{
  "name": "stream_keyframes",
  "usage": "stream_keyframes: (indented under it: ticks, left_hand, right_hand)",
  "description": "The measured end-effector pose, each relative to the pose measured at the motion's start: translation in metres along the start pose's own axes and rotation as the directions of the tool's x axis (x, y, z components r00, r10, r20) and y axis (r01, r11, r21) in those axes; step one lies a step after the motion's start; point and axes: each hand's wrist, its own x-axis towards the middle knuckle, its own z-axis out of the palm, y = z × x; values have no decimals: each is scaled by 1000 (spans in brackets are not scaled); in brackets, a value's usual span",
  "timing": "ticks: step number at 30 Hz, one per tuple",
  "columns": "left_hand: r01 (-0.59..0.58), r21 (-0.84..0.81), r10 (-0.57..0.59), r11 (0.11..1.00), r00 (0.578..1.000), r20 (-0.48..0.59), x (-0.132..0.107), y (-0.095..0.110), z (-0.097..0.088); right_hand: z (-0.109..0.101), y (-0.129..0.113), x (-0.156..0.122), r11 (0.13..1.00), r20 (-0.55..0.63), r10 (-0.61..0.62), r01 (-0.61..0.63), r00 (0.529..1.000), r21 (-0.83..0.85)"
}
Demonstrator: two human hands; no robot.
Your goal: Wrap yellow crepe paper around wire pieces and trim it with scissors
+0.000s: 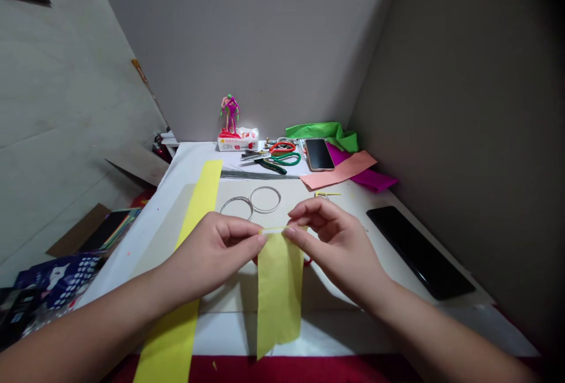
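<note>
A piece of yellow crepe paper (pixel 279 289) hangs upright in front of me, with a white strip along its top edge. The thumb and forefinger of my left hand (pixel 216 250) pinch its upper left corner. At the upper right, my right hand (pixel 342 250) pinches the same edge, its other fingers loosely curled. A longer yellow paper strip (pixel 170 330) runs beneath my left forearm. Just beyond the hands lie wire rings (pixel 280 199) and a small piece with a yellow-wrapped end (pixel 327 194). Something red (pixel 308 261) is mostly hidden behind the hanging paper.
Farther back are scissors with green handles (pixel 289 159), orange-handled scissors (pixel 282 147), thin wires (pixel 256 175), a phone (pixel 319 155), folded green paper (pixel 322 130), and a small box (pixel 238 140) bearing a pipe-cleaner-like figure (pixel 230 111). A black slab (pixel 417 250) lies at right.
</note>
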Motion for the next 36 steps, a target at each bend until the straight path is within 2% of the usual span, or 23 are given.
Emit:
stream_keyframes:
  ticks: [2, 5, 8, 12, 20, 24, 28, 32, 36]
  left_hand:
    - [18, -34, -16, 999, 999, 34, 1, 1, -1]
    - [37, -6, -36, 999, 998, 59, 1, 1, -2]
    - [56, 45, -61, 997, 993, 105, 0, 0, -2]
    - [89, 62, -97, 994, 983, 153, -2, 0, -2]
    - [131, 35, -136, 991, 965, 225, -2, 3, -2]
    - [160, 52, -168, 986, 956, 242, -4, 2, -2]
    - [193, 57, -201, 980, 943, 266, -7, 4, 0]
    - [161, 70, -174, 985, 942, 287, -7, 7, 0]
    - [160, 71, -174, 985, 936, 308, -7, 7, -1]
  right_hand:
    - [-1, -1, -1, 976, -3, -172, 170, 985, -137]
    - [-1, -3, -3, 832, 79, -435, 434, 897, -346]
    - [0, -6, -6, 719, 177, -521, 540, 835, -437]
    - [2, -8, -7, 701, 228, -507, 552, 831, -451]
    - [4, -11, -7, 741, 267, -457, 529, 848, -414]
    - [4, -11, -6, 779, 279, -422, 502, 863, -375]
    - [0, -15, -6, 846, 322, -334, 433, 886, -312]
    - [-4, -20, -5, 876, 402, -278, 402, 873, -267]
    - [-5, -21, -5, 889, 427, -252, 382, 869, -253]
